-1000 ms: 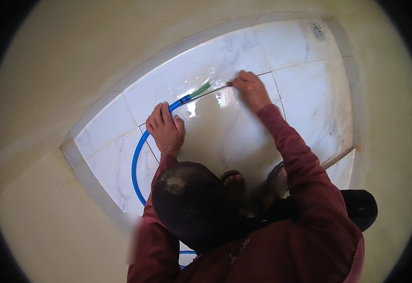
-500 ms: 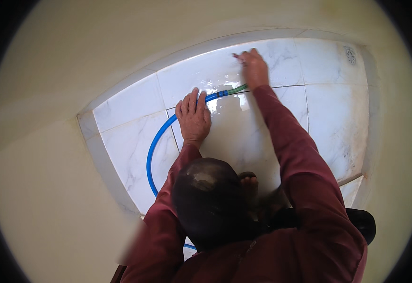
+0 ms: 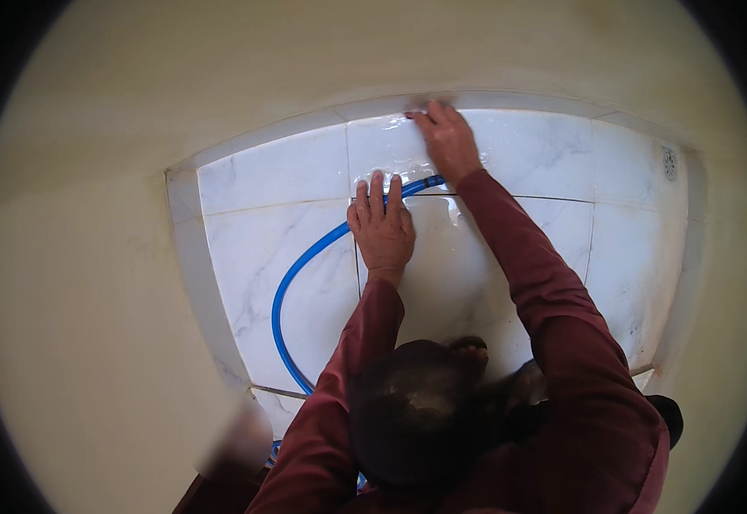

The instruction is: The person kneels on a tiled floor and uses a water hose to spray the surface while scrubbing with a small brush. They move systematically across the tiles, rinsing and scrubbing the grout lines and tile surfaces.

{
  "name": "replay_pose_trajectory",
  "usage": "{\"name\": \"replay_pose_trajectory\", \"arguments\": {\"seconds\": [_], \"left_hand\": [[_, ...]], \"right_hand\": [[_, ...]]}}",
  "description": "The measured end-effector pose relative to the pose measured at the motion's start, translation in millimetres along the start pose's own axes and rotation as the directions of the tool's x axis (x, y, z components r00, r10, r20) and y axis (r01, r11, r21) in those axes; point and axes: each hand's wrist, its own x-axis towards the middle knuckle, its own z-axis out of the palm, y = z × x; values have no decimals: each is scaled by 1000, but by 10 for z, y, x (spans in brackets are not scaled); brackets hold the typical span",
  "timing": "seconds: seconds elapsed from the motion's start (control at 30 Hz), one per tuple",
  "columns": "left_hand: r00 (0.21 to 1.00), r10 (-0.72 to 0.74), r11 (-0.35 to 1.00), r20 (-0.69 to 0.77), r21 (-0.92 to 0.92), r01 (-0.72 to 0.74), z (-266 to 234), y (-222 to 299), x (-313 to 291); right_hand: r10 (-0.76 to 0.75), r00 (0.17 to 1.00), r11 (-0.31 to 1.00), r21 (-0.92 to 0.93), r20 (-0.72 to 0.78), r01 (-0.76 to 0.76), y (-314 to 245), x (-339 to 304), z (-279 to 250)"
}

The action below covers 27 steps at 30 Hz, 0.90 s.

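Observation:
My left hand (image 3: pixel 382 230) lies with fingers spread over a blue hose (image 3: pixel 286 287) on the wet tiled floor (image 3: pixel 450 257). A dark band rings the hose near its end, just below my right hand (image 3: pixel 450 147). My right hand reaches to the foot of the far wall, its fingers bent and closed. A small dark reddish tip (image 3: pixel 410 115) shows beside its thumb side; what the fingers hold is hidden and blurred. Water shines on the tiles around both hands.
A round floor drain (image 3: pixel 669 163) sits in the far right corner. Pale tile skirting (image 3: pixel 305 122) runs along the cream walls (image 3: pixel 219 86). A foot in a dark sandal (image 3: pixel 469 344) rests close to me, and more blue hose (image 3: pixel 275 447) lies at lower left.
My right hand has moved farther away, up against the wall's foot. My left hand still rests on the hose. The green piece at the hose end is now hidden. My view has shifted.

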Motion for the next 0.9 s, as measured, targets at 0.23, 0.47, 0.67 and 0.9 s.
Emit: {"name": "replay_pose_trajectory", "arguments": {"seconds": [0.23, 0.47, 0.67, 0.9], "left_hand": [[999, 11, 987, 49, -160, -3, 82, -63, 15], [999, 35, 995, 9, -93, -34, 94, 8, 43], [999, 33, 999, 26, -25, -32, 40, 112, 77], [997, 64, 998, 53, -8, -63, 55, 163, 108]], "right_hand": [[-64, 992, 976, 215, 109, 39, -971, 227, 308], [152, 986, 969, 187, 70, -162, -81, -10, 62], [781, 607, 621, 69, -148, -781, 2133, -1112, -1344], [949, 201, 261, 963, -243, -68, 1112, -209, -391]]}}
